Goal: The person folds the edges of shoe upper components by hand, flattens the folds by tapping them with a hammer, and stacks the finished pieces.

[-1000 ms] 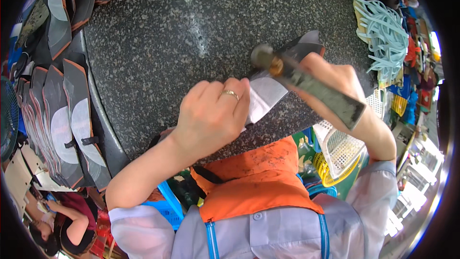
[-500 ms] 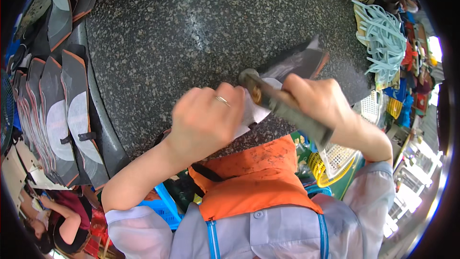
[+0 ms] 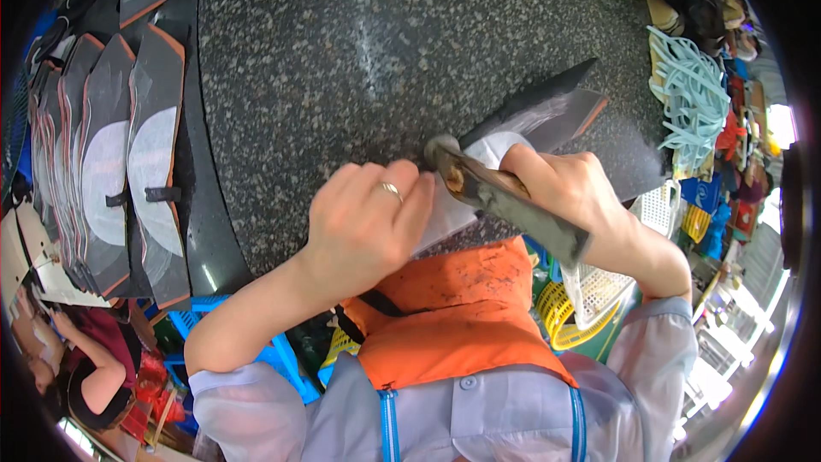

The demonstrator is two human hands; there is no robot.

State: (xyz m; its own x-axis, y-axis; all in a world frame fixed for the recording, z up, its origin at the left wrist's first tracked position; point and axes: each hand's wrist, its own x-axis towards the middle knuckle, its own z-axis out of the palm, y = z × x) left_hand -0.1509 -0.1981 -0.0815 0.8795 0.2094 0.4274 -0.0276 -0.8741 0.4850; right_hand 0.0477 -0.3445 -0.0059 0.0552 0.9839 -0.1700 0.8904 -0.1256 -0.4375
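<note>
My right hand (image 3: 580, 192) is closed round the handle of a worn metal hammer (image 3: 526, 210). The hammer's rounded end rests on or just above a flat, dark grey and white shoe-upper piece (image 3: 556, 120) with an orange edge. That piece lies on a speckled dark stone slab (image 3: 325, 60). Close to the hammer's left side, my left hand (image 3: 363, 218) has its fingers curled down on the near, pale end of the piece. A ring sits on one of its fingers. My fingertips and part of the piece are hidden beneath my hands.
Stacks of similar grey and white pieces (image 3: 158, 162) stand left of the slab. Pale blue cords (image 3: 691, 90) lie in a bundle at the right. Below the slab's near edge are a yellow basket (image 3: 564, 325) and a blue crate (image 3: 295, 368). Another person (image 3: 98, 368) sits at lower left.
The hammer, blurred by motion before, now shows sharply over nearly the same spot. My left hand stays in place. The view has shifted slightly, and the surroundings with it.
</note>
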